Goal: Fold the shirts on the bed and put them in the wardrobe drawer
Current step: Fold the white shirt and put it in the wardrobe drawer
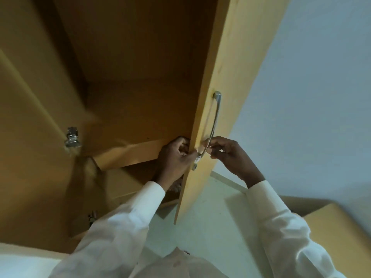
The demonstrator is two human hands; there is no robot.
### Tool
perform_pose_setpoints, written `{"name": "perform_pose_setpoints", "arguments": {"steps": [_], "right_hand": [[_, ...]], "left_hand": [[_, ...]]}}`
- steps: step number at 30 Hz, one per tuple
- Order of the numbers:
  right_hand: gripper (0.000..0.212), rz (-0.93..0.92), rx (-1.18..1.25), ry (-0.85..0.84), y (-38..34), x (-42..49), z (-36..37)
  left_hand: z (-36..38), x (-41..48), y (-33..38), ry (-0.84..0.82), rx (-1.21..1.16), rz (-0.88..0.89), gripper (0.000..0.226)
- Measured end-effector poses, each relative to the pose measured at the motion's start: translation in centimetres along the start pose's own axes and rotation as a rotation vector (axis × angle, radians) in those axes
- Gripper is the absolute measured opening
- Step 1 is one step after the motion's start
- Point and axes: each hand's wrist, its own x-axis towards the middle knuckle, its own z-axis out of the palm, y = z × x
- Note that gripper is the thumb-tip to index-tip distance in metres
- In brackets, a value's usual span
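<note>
The wardrobe stands open in front of me, its wooden right door (pixel 230 77) swung out towards me. My left hand (pixel 176 155) grips the door's inner edge, fingers curled behind it and thumb on the front. My right hand (pixel 226 153) pinches the lower end of the curved metal handle (pixel 215 117). A small lock (pixel 194 167) sits just below the handle. Behind the door edge, under the shelf (pixel 130 151), a bit of patterned cloth (pixel 176 187) shows. I see no bed and cannot make out a drawer.
The left door (pixel 30 97) hangs open with a metal hinge (pixel 72 137) on it. A pale wall (pixel 311 77) lies to the right. A cardboard box (pixel 331 215) stands on the white floor (pixel 200 221) at the lower right.
</note>
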Motion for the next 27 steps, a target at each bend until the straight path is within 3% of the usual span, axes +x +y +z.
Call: {"name": "perform_pose_setpoints", "arguments": {"steps": [5,10,13,17,24,27], "right_hand": [[0.01,-0.016,0.015,-0.029,0.6,5.8,2.8],[0.01,-0.054,0.004,-0.016,0.1,10.2,5.1],[0.02,-0.068,-0.023,-0.007,0.4,12.2,5.8],[0.014,-0.062,-0.068,-0.006,0.8,13.9,6.0],[0.025,0.042,-0.116,0.033,0.2,13.2,5.9],[0.022,0.15,0.085,0.033,-0.6,9.4,7.4]], "left_hand": [[-2.6,3.3,-2.4,0.134,-0.054,-0.11,0.017],[-3.4,5.7,-2.5,0.162,-0.296,-0.268,0.046],[-3.3,6.7,-2.1,0.159,-0.339,-0.304,0.051],[-3.2,8.0,-2.0,0.139,-0.335,-0.334,0.055],[-3.6,2.1,-2.1,0.145,-0.401,-0.379,0.038],[-4.8,-4.6,-2.1,0.143,-0.424,-0.404,0.028]]}}
